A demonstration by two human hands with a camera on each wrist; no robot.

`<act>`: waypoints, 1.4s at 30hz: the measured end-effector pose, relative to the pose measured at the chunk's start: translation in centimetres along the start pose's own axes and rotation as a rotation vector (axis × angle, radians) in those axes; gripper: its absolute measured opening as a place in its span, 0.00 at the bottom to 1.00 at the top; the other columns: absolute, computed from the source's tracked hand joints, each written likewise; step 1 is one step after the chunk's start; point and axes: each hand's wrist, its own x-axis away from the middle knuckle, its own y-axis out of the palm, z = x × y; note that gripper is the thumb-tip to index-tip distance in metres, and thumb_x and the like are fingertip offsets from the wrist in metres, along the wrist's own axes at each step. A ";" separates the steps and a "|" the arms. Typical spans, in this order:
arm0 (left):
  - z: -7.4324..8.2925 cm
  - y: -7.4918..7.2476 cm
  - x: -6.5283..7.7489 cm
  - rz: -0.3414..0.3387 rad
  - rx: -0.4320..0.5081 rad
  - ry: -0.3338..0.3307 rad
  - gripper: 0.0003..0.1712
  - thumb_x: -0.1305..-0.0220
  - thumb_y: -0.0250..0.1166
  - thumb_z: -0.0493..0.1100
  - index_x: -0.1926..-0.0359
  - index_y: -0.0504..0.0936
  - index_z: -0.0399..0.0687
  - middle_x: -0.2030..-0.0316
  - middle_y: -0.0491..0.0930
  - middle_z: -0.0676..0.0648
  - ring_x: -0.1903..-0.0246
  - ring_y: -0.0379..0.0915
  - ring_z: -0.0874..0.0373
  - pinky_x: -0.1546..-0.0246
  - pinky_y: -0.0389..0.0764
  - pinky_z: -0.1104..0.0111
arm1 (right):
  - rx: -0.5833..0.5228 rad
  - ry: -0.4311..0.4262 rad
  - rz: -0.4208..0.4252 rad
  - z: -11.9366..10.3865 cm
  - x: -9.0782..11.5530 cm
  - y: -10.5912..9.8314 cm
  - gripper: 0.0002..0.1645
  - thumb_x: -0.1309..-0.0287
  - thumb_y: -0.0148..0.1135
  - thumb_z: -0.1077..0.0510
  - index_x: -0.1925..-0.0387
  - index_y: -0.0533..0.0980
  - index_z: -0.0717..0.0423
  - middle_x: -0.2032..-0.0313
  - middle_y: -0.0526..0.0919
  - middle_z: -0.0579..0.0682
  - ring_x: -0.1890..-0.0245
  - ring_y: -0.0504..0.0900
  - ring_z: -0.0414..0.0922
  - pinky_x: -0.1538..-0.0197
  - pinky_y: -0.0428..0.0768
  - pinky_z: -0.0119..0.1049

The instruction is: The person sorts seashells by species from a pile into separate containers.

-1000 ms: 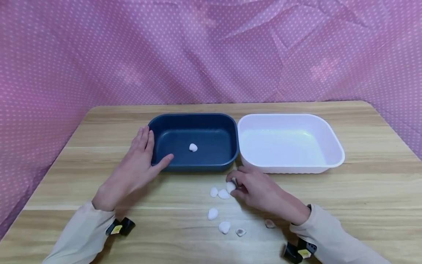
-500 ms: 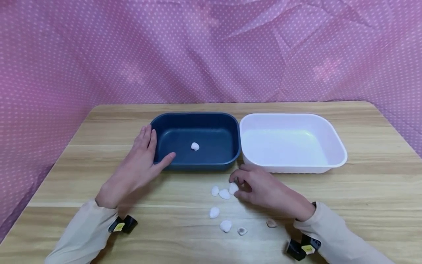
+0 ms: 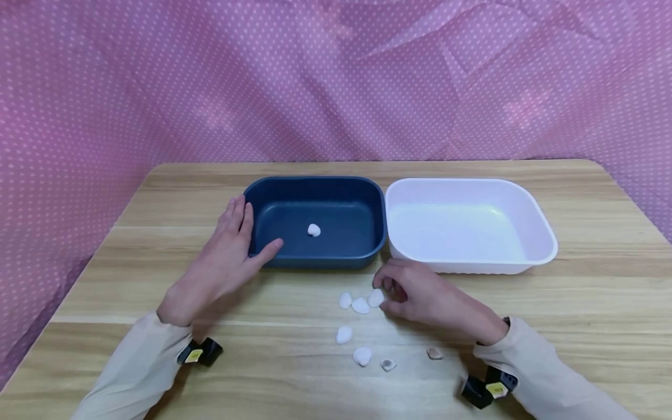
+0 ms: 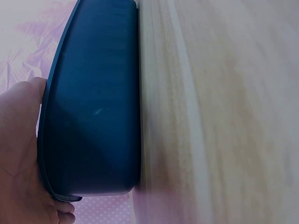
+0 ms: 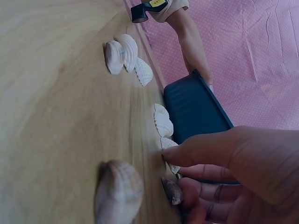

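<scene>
My left hand point(image 3: 220, 256) rests against the left end of a dark blue basin point(image 3: 315, 262), fingers straight and thumb over its front rim. One white seashell point(image 3: 314, 230) lies inside the basin. My right hand point(image 3: 422, 294) is low over the table, fingers curled, beside a white seashell point(image 3: 375, 298). In the right wrist view the thumb touches or overlaps that white shell point(image 5: 169, 143), and the fingertips are at a darker shell point(image 5: 173, 190). Whether either shell is pinched cannot be told. Two white shells point(image 3: 360, 305) lie just left.
A white basin point(image 3: 472, 268) stands right of the blue one, nearly touching it. Nearer the front lie white shells point(image 3: 362, 356) and brownish shells point(image 3: 388, 364). A pink dotted cloth point(image 3: 336, 81) hangs behind the wooden table point(image 3: 294, 385).
My right hand has shifted slightly right relative to the white shell beside it. The left hand stays on the blue basin. The whole head view has drifted a little.
</scene>
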 end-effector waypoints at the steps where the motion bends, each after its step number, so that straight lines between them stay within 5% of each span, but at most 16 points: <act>1: 0.0 0.0 0.0 -0.003 0.002 0.000 0.59 0.35 0.36 0.76 0.27 0.33 0.32 0.26 0.25 0.35 0.27 0.18 0.44 0.29 0.39 0.47 | -0.001 0.001 0.002 0.0 0.0 0.0 0.15 0.49 0.72 0.60 0.58 0.78 0.53 0.71 0.73 0.41 0.72 0.71 0.37 0.68 0.75 0.29; 42: -0.1 -0.1 0.1 -0.001 -0.004 -0.014 0.61 0.37 0.36 0.78 0.26 0.33 0.33 0.26 0.24 0.37 0.27 0.18 0.45 0.30 0.40 0.47 | -0.086 -0.073 0.151 -2.5 -0.5 -1.2 0.13 0.51 0.74 0.60 0.63 0.79 0.53 0.73 0.78 0.45 0.78 0.71 0.34 0.75 0.75 0.27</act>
